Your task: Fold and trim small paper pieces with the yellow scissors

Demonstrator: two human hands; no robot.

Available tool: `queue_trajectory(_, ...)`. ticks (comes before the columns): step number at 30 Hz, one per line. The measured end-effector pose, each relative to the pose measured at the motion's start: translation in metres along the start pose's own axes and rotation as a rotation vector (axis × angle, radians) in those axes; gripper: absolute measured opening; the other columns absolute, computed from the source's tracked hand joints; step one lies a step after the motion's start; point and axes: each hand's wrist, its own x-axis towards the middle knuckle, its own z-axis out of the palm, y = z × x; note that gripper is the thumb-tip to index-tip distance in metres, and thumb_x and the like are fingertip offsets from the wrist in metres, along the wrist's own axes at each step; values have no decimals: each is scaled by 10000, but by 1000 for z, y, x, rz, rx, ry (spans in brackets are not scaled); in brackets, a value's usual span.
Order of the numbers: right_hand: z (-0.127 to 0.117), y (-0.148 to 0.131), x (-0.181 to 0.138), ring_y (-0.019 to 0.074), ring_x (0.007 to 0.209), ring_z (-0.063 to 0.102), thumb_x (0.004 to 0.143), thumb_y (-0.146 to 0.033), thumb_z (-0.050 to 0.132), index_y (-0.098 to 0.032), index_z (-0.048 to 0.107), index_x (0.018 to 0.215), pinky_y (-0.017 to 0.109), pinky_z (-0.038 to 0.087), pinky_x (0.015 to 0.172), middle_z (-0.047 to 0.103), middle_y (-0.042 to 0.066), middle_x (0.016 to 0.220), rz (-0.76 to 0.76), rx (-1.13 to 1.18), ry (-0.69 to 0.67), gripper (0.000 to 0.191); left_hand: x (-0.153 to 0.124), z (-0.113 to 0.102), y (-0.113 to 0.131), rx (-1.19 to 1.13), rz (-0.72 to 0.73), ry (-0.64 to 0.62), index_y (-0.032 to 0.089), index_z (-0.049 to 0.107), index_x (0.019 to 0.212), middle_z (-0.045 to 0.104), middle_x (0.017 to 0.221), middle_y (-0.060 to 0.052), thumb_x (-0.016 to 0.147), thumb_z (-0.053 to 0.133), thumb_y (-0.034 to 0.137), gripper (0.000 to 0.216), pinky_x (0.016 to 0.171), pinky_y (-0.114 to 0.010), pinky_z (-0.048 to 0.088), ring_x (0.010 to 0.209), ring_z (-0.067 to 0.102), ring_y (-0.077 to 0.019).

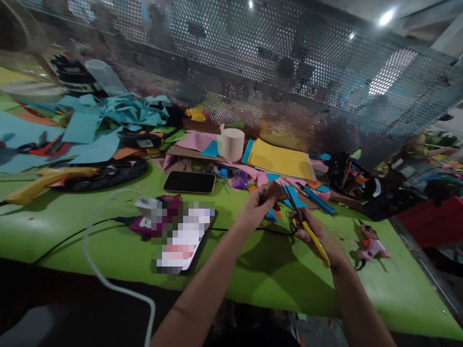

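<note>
My left hand (257, 206) pinches a small brown piece of paper (274, 192) above the green table (108, 241). Close to its right, my right hand (318, 236) grips yellow-handled scissors (306, 224), whose dark blades point up and left and meet the paper's edge. Both hands hover over the table's middle right, with blue paper scraps (289, 197) just beyond them.
A phone (189, 182) and a second device (184, 238) with cables lie left of my hands. A yellow glue gun (43, 180), a pink glue gun (372, 246), a white roll (232, 143), a yellow sheet (280, 159) and heaps of coloured paper crowd the back. A perforated metal screen (253, 72) stands behind.
</note>
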Motion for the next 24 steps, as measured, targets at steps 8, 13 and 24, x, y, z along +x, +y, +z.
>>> queue_trajectory(8, 1, 6, 0, 180, 737, 517, 871, -662, 486, -222, 510, 1122, 282, 423, 640, 556, 15, 872, -10, 21, -10, 507, 0, 1, 1, 6, 13, 0, 162, 621, 971, 650, 717, 8, 764, 683, 386, 311, 543, -202, 423, 622, 570, -111)
queue_trajectory(13, 1, 4, 0, 175, 716, 510, 847, -703, 491, -213, 527, 1100, 278, 413, 620, 559, 14, 858, 3, 18, 1, 552, -1, 1, 3, 34, 17, -6, 168, 624, 947, 636, 700, 17, 772, 663, 384, 280, 530, -194, 408, 602, 552, -102)
queue_trajectory(24, -1, 4, 1, 175, 706, 499, 786, -740, 547, -212, 576, 1046, 271, 395, 625, 560, 9, 829, 45, 34, 39, 589, 2, 0, -3, -1, 36, -19, 167, 629, 975, 604, 751, 14, 755, 679, 454, 365, 600, -210, 426, 650, 538, -107)
